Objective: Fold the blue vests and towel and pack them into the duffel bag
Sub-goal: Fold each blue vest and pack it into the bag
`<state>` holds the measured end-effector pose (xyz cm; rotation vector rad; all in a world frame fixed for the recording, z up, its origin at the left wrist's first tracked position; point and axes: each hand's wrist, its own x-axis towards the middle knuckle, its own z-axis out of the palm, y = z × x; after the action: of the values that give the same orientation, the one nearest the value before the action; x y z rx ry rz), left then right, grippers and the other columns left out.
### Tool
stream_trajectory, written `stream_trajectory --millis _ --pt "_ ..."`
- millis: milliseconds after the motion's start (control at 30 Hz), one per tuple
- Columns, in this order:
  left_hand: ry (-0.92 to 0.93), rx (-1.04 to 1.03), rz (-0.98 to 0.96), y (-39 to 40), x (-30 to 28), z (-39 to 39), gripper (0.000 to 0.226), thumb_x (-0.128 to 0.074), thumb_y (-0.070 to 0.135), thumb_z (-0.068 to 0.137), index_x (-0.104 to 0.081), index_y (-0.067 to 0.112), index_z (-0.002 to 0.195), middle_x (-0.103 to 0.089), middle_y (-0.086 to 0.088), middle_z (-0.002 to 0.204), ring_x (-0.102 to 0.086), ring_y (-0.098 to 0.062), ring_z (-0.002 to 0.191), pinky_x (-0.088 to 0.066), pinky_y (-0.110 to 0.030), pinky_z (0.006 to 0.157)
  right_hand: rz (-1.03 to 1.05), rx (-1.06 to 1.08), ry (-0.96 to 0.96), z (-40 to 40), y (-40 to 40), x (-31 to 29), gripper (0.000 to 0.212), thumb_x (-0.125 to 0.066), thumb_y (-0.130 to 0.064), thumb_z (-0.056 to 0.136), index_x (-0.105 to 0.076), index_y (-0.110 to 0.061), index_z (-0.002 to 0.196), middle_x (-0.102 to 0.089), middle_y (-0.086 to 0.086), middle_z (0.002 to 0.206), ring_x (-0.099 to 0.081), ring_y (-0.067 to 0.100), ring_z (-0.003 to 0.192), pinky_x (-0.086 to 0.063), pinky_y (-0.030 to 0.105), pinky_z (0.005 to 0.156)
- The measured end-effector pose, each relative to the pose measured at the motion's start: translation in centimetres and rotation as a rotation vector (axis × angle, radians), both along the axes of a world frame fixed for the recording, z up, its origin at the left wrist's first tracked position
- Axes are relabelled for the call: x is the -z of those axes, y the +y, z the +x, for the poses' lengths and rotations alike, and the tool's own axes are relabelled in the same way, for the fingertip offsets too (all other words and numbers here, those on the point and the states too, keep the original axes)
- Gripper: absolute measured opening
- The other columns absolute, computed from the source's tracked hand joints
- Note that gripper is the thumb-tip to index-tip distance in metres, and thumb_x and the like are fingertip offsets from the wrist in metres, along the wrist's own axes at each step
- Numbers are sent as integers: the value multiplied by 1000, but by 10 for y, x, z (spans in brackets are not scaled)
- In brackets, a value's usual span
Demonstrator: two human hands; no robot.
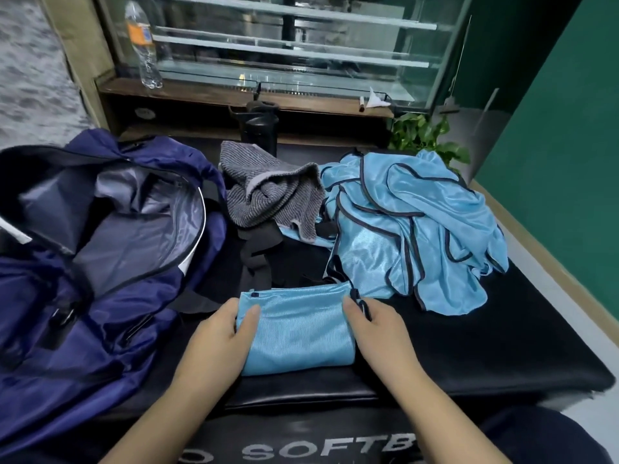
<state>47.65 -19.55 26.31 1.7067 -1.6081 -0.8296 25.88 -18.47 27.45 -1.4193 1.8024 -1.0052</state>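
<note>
- My left hand (219, 333) grips the left end of the folded vest (298, 329), thumb on top and fingers curled under the edge; my right hand (375, 329) grips the right end the same way.
- The folded vest lies on the black surface (485, 349), just right of the duffel bag (83, 296) and nearest to me.
- The duffel bag stands unzipped, its grey lining showing; the mouth sags, and one flap droops inward.
- Risk 1: the vest fabric looks slick and thin. If I lift it by the ends alone, the middle may sag and the fold may open on the way to the duffel bag.
- Risk 2: a dark trim loop (363, 306) sticks out beside my right thumb; I judge it could catch on the bag's zipper edge and drag the bundle apart.
- Risk 3: black straps (258, 259) lie between the folded vest and the duffel bag's right side; a low sweep could snag them.
- The unfolded vests (418, 229) sit heaped well to the right of the duffel bag, one edge close to the folded vest; it might be tugged along.
- The grey towel (271, 195) lies crumpled just right of the duffel bag's far end, not yet folded.
</note>
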Motion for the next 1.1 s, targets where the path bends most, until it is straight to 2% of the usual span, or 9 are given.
stream_trajectory --millis 133,300,433,533,667,800,933,1033,1100 --pt "-255 -45 26 -8 -5 1 28 -55 46 90 -49 19 85 -58 3 79 -55 -16 73 -39 -34 63 102 35 198 2 -10 0 38 -48 -34 96 -42 -13 65 -46 -4 62 -40 10 56 -29 22 50" --pt "-436 -12 161 -23 -10 -9 48 -60 58 81 -57 13 96 -60 -3 101 -61 -24 95 -42 -31 71 65 13 508 6 -19 -15 23 -55 -27 92 -44 -18 109 -51 0 109 -51 17 98 -43 30 78" --pt "-312 31 128 -31 -20 -18 25 -65 38 80 -54 15 80 -63 0 85 -60 -19 81 -40 -30 65 -161 -354 718 21 -23 -55 61 -57 -21 86 -29 -27 140 -30 -11 141 -21 10 134 -17 35 114" --pt "-165 46 34 -28 -39 -21 25 -64 26 80 -41 18 74 -55 4 69 -50 -11 63 -34 -24 53 -237 -620 790 45 -27 -77 76 -61 -20 84 -19 -28 147 -23 -17 150 -1 3 143 10 45 118" --pt "-94 154 -150 -33 -72 -12 24 -68 23 76 -44 21 80 -56 7 69 -53 -7 66 -39 -22 60 -279 -749 909 66 -48 -97 78 -63 -13 78 -23 -27 143 -43 -14 136 -19 6 140 17 48 113" --pt "87 258 -140 -47 -96 18 31 -67 32 55 -48 21 77 -54 17 58 -43 -2 52 -37 -22 54 -230 -719 827 80 -67 -120 40 -64 -34 84 -46 -26 118 -61 -9 100 -53 13 102 -22 36 111" --pt "339 221 -171 -58 -109 55 43 -80 27 57 -54 13 89 -63 11 64 -53 0 57 -42 -13 54 -131 -663 418 96 -79 -131 16 -69 -31 81 -57 -21 77 -58 -8 71 -52 6 65 -40 22 60" --pt "508 204 -17 -59 -103 81 46 -83 9 65 -56 10 101 -75 1 88 -69 -9 77 -54 -20 64 -57 -552 71 107 -90 -131 16 -71 -25 81 -65 -10 83 -65 -3 73 -60 8 67 -47 26 67" --pt "297 251 26 -57 -96 96 43 -82 10 71 -59 19 106 -74 9 96 -69 -5 85 -53 -17 72 -32 -479 -154 118 -98 -127 15 -71 -23 82 -68 -9 87 -72 3 81 -68 17 77 -52 33 79"
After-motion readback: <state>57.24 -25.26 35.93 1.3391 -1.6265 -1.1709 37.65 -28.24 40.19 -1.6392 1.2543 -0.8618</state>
